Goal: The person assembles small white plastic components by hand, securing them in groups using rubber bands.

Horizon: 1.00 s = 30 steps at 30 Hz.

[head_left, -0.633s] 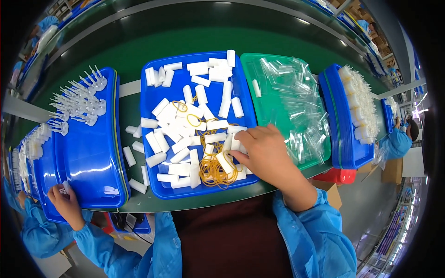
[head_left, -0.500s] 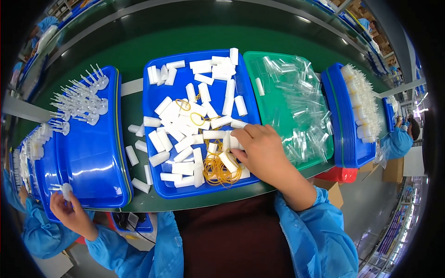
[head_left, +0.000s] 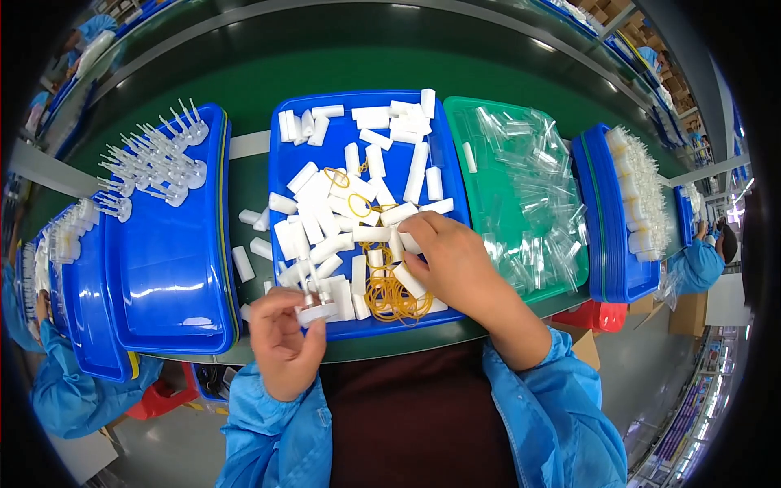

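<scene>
My left hand point(head_left: 286, 332) is closed on a small white part with a round base and thin upright prongs point(head_left: 317, 311), over the near left corner of the middle blue tray point(head_left: 451, 130). In that tray lie many white foam-like cylinders point(head_left: 317, 195) and a tangle of yellow rubber bands point(head_left: 386, 302), with a few loose bands among the cylinders. Over the tray's right side, my right hand point(head_left: 457, 262) has its fingers and thumb round a white cylinder point(head_left: 410, 241), partly covered by the fingers.
At left, a blue tray point(head_left: 163, 276) bears several white pronged parts point(head_left: 159, 159) at its far end. To the right sits a green tray point(head_left: 480, 199) of clear plastic tubes point(head_left: 537, 187). Beyond it, stacked blue trays point(head_left: 598, 211) carry pronged parts. Loose cylinders point(head_left: 242, 264) lie between the trays.
My left hand has moved right from the left blue tray to the middle tray, bringing the pronged part. My right hand stays at the same cylinders. The view has shifted slightly.
</scene>
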{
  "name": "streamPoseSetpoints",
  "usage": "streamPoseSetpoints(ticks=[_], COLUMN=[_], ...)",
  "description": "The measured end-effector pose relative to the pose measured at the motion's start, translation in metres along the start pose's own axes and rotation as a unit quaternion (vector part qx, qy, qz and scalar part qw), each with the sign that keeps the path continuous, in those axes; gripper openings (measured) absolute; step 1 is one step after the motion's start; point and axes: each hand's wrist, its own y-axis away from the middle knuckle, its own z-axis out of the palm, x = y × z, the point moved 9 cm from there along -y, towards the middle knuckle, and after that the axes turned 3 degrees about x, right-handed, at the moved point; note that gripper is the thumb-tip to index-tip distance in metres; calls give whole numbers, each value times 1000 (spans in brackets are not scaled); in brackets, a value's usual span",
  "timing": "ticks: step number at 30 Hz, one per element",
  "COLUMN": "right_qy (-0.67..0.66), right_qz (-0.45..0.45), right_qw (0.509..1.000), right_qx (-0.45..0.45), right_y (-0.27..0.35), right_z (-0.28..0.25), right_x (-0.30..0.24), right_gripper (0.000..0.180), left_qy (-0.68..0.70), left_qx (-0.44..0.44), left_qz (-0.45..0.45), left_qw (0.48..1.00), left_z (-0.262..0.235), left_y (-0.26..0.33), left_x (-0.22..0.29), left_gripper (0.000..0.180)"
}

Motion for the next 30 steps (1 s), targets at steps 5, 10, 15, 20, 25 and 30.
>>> streamPoseSetpoints(ticks=[5,10,15,20,25,30], right_qy=[50,48,12,-45,-23,-81], right_qz=[41,45,51,41,52,39], right_qw=[998,997,999,998,998,992], right_qx=[-24,-31,-5,17,-2,91], right_y=[-6,-4,-1,3,8,10], right_z=[11,18,10,-3,-4,-27], right_x=[10,7,8,18,20,15], right_gripper=[24,26,29,22,19,18], left_qy=[-9,-33,-31,-34,-14,-25], left_qx=[-29,-39,-54,-55,-57,-56], left_qz=[-10,7,5,11,7,35], left_qw=[999,999,998,998,998,997], left_z=[17,22,28,30,34,39], left_y=[1,1,2,3,4,3], left_x=[-12,-14,-15,-13,-14,-10], left_gripper=[31,31,30,30,31,29])
